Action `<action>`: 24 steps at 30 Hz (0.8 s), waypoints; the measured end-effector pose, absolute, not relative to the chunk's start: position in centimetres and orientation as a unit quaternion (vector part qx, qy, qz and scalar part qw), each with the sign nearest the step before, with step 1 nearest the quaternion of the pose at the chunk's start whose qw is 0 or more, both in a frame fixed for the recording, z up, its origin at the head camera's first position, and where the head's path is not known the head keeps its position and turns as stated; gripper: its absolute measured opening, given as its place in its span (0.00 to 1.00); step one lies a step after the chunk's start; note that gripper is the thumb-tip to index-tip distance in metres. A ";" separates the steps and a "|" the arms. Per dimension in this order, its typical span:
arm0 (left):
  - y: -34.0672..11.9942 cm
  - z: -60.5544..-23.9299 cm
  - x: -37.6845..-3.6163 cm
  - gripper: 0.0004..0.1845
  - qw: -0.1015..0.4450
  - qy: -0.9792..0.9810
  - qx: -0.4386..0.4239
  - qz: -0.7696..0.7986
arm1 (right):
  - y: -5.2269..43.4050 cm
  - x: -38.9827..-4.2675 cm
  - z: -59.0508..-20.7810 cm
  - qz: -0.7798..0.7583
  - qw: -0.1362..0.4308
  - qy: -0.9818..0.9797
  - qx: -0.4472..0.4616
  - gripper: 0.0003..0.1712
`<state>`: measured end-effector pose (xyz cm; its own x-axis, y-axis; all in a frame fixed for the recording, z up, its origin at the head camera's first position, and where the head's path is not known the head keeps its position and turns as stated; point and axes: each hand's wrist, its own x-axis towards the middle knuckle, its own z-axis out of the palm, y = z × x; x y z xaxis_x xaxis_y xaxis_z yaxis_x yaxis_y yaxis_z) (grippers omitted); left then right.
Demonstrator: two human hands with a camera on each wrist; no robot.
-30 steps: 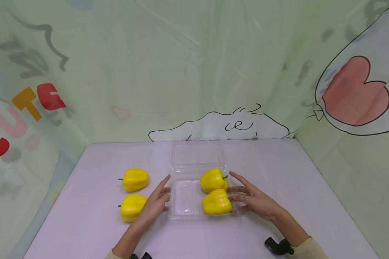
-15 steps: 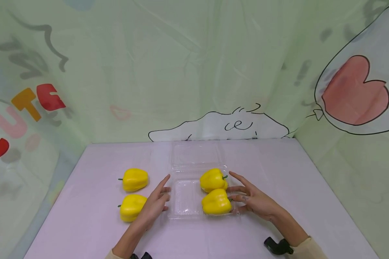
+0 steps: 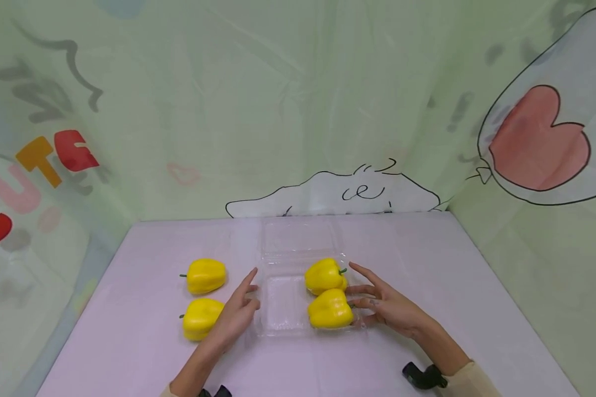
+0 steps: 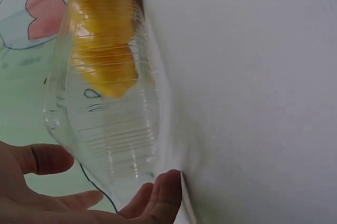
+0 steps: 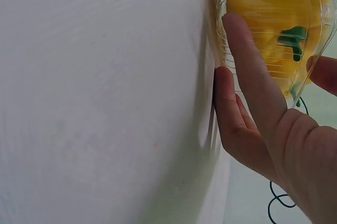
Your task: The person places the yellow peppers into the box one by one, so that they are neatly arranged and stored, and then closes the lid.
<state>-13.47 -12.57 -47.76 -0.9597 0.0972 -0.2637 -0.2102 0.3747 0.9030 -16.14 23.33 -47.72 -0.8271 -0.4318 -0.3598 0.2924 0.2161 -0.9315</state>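
Observation:
A clear plastic clamshell box (image 3: 284, 303) lies unfolded on the table, its lid (image 3: 300, 237) towards the back wall. Two yellow bell peppers, one behind (image 3: 323, 275) and one in front (image 3: 330, 309), fill the right half of its base; the left half is bare. My left hand (image 3: 235, 317) is by the box's left side, and in the left wrist view its fingertips (image 4: 167, 182) are right at the box's end. At the opposite side my right hand (image 3: 397, 311) spreads its fingers; one straight finger (image 5: 253, 61) lies along the ribbed wall in the right wrist view.
Two more yellow bell peppers lie left of the box, a rear one (image 3: 206, 275) and a front one (image 3: 198, 320) partly behind my left forearm. A pale cloth covers the table (image 3: 427, 264). Printed green curtains (image 3: 203, 110) enclose the back and sides.
My left hand has shifted and turned slightly, its index fingertip a little farther from the box edge. The right hand, box and peppers look the same.

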 end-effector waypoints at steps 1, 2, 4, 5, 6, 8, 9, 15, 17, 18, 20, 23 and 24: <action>-12.6 -47.5 -13.4 0.39 0.130 0.827 -0.031 0.545 | 23.3 -16.2 -47.7 -0.624 0.290 0.724 -0.049 0.53; -12.7 -47.2 -13.2 0.38 0.120 0.837 -0.025 0.533 | 23.3 -16.2 -47.7 -0.625 0.290 0.723 -0.049 0.53; -13.0 -46.5 -13.0 0.37 0.097 0.855 -0.011 0.509 | 23.4 -16.2 -47.7 -0.625 0.289 0.723 -0.050 0.52; -13.2 -46.0 -12.8 0.36 0.086 0.863 -0.001 0.497 | 23.4 -16.2 -47.7 -0.626 0.290 0.723 -0.050 0.53; -13.5 -45.6 -12.7 0.35 0.074 0.871 0.012 0.485 | 23.4 -16.2 -47.7 -0.626 0.290 0.722 -0.049 0.53; -14.4 -44.7 -12.4 0.33 0.042 0.886 0.051 0.460 | 23.4 -16.2 -47.6 -0.626 0.290 0.722 -0.046 0.53; -15.0 -44.3 -12.2 0.32 0.026 0.894 0.071 0.441 | 23.3 -16.2 -47.6 -0.626 0.291 0.722 -0.047 0.53; -18.8 -42.3 -10.9 0.27 -0.041 0.936 0.168 0.308 | 23.1 -16.1 -47.3 -0.625 0.290 0.723 -0.046 0.54; -20.0 -42.1 -10.6 0.27 -0.038 0.940 0.185 0.284 | 23.1 -16.1 -47.3 -0.623 0.289 0.725 -0.042 0.54; -20.6 -42.1 -10.5 0.27 -0.035 0.941 0.190 0.277 | 23.0 -16.1 -47.3 -0.623 0.288 0.726 -0.041 0.54; -21.8 -42.1 -10.3 0.26 -0.030 0.941 0.197 0.275 | 23.0 -16.0 -47.3 -0.622 0.289 0.727 -0.039 0.54; -23.4 -42.6 -10.2 0.27 -0.019 0.939 0.188 0.286 | 23.0 -16.0 -47.4 -0.623 0.290 0.726 -0.038 0.54; -23.8 -42.9 -10.2 0.27 -0.016 0.939 0.184 0.290 | 22.9 -16.0 -47.4 -0.624 0.290 0.725 -0.038 0.54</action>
